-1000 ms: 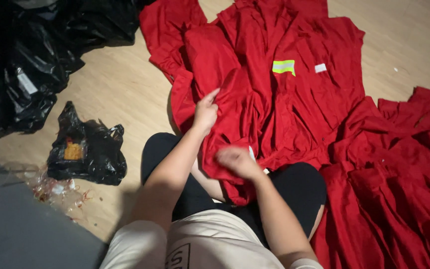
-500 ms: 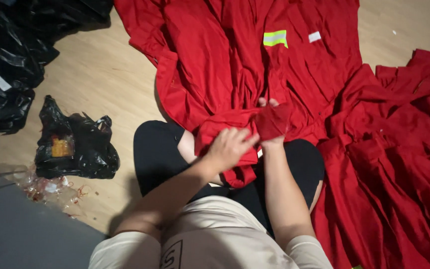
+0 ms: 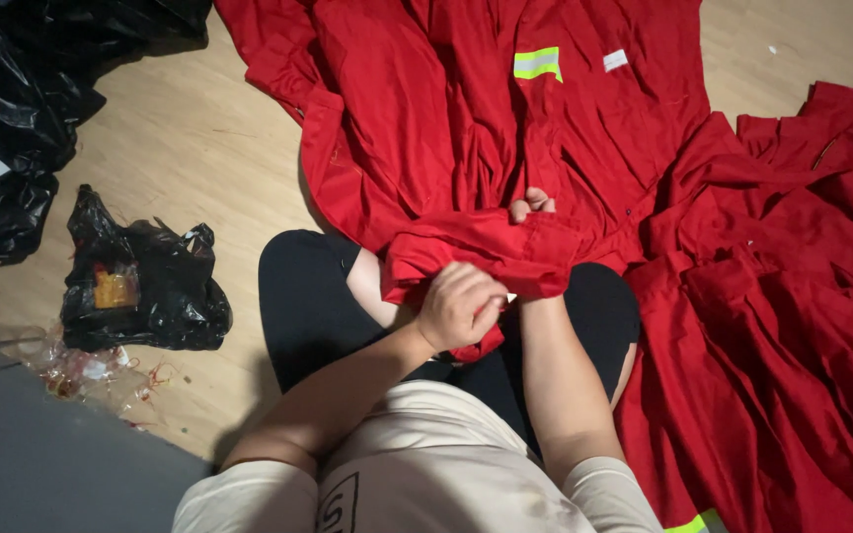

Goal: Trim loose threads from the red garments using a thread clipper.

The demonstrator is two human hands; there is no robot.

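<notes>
A red work jacket (image 3: 466, 128) with a yellow-and-grey reflective strip lies spread on the wooden floor in front of my crossed legs. Its near edge, a sleeve or hem (image 3: 486, 247), is bunched over my lap. My left hand (image 3: 459, 306) is closed on the lower side of that bunched red fabric. My right hand (image 3: 530, 205) is pushed inside or under the fold, with only the fingertips showing above it.
More red garments (image 3: 782, 326) are piled at the right. A small black plastic bag (image 3: 140, 281) with something orange inside lies at the left, beside crumpled clear wrapping (image 3: 71, 370). Large black bags (image 3: 12, 109) fill the far left corner.
Both hands have pulled the jacket's near edge toward my lap. My left hand came off the flat fabric and closed on the fold; my right hand slid into it.
</notes>
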